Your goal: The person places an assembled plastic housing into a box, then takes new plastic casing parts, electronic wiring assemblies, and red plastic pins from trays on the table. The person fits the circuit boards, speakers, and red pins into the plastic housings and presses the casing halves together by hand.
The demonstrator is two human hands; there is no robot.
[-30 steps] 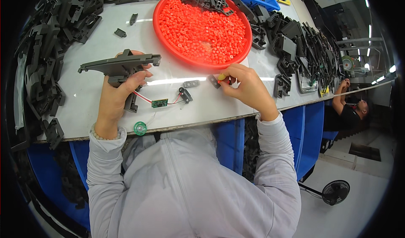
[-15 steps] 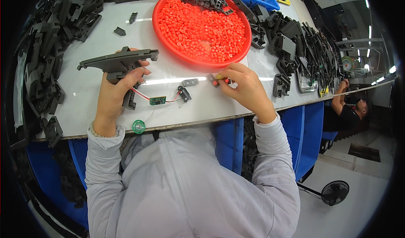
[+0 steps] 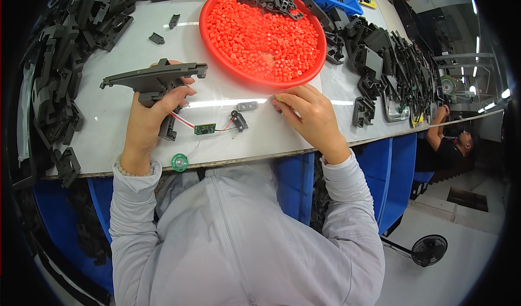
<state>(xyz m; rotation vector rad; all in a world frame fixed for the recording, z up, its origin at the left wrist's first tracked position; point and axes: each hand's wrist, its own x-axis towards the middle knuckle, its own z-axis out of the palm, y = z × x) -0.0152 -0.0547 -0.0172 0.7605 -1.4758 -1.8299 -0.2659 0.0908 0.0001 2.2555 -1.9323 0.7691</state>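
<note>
My left hand is closed around a long dark grey plastic housing, raised off the white table. From it, red and white wires run to a small green circuit board. That board is wired on to a small black component lying on the table. My right hand pinches a small grey piece with a bit of red at the table surface; the fingers cover most of it. A grey two-hole plate lies between my hands. Near the table edge sits a green-rimmed round part.
Ahead is a red basin of small red plugs, with dark grey clips heaped at its far side. Dark plastic parts pile up at left and right. A blue tray stands behind; another person sits at far right.
My right fingers have closed further over the small grey piece, hiding the red plugs that showed on it. My left hand keeps its grip on the housing, almost unmoved.
</note>
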